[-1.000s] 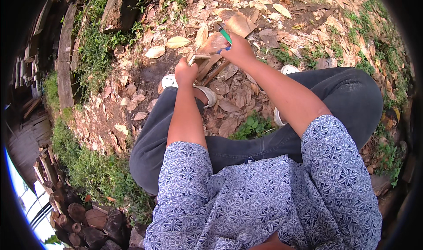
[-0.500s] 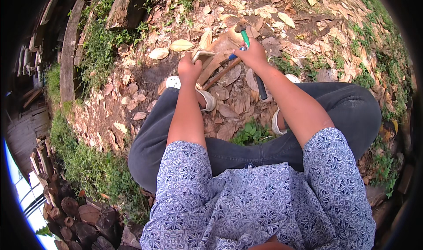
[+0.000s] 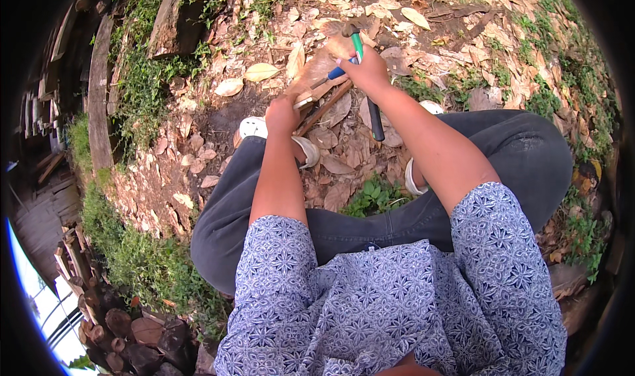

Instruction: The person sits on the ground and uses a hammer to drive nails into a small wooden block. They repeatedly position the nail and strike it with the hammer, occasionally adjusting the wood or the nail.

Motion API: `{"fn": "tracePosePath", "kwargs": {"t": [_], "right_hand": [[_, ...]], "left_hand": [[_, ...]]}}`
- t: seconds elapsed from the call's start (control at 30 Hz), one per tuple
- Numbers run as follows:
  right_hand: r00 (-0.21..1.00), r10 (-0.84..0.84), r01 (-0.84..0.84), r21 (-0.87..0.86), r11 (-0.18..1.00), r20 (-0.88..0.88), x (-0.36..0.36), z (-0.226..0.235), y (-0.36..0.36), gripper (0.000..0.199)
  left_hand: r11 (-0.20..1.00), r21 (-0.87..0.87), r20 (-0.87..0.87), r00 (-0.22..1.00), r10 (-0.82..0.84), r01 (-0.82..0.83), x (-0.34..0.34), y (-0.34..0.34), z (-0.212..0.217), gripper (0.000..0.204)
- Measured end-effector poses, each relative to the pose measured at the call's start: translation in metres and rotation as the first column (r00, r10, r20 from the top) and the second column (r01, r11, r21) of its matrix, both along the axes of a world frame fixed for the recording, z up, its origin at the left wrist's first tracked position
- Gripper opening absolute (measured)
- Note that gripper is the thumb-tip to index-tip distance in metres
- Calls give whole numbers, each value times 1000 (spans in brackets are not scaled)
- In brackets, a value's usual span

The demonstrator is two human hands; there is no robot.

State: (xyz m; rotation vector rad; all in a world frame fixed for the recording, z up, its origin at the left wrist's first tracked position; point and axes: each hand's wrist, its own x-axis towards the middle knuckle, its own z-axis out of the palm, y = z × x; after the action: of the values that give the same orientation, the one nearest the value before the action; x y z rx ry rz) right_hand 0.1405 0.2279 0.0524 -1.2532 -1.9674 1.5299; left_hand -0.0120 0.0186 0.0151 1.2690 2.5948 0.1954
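Note:
My left hand [image 3: 282, 116] is closed around a small pale piece of wood [image 3: 304, 102], whose end sticks out past the fingers. In my right hand [image 3: 369, 75] are two tools. One is a hammer [image 3: 358, 45] with a green neck and a black grip pointing back toward me. The other is a chisel-like tool [image 3: 338, 69] with a blue handle; its metal shaft slants down-left to the wood, and whether the tip touches it I cannot tell. Below both hands lie a flat brown board [image 3: 324, 88] and a thin wooden strip [image 3: 331, 108].
Dry leaves [image 3: 261, 71] cover the dirt around my crossed legs. A green plant [image 3: 374, 199] grows between them. Wooden beams [image 3: 165, 22] stand at the far left, with weeds [image 3: 142, 263] along that side. Stacked logs [image 3: 149, 333] lie at the lower left.
My right hand has moved slightly left with the hammer and the blue-handled tool. That tool's shaft now shows, reaching toward the wood. My left hand has turned and lowered a little.

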Motion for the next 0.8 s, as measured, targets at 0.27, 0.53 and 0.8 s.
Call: {"fn": "tracePosePath", "kwargs": {"t": [0.27, 0.53, 0.8], "right_hand": [[999, 24, -23, 14, 1000, -32, 8, -3, -5, 34], [996, 84, -86, 116, 990, 18, 5, -2, -11, 36], [994, 92, -82, 145, 986, -60, 1, 16, -20, 34]], "left_hand": [[999, 1, 12, 999, 45, -45, 1, 2, -4, 39], [994, -74, 20, 997, 78, -76, 3, 2, 0, 38], [991, -68, 43, 992, 117, -114, 4, 3, 2, 39]]}}
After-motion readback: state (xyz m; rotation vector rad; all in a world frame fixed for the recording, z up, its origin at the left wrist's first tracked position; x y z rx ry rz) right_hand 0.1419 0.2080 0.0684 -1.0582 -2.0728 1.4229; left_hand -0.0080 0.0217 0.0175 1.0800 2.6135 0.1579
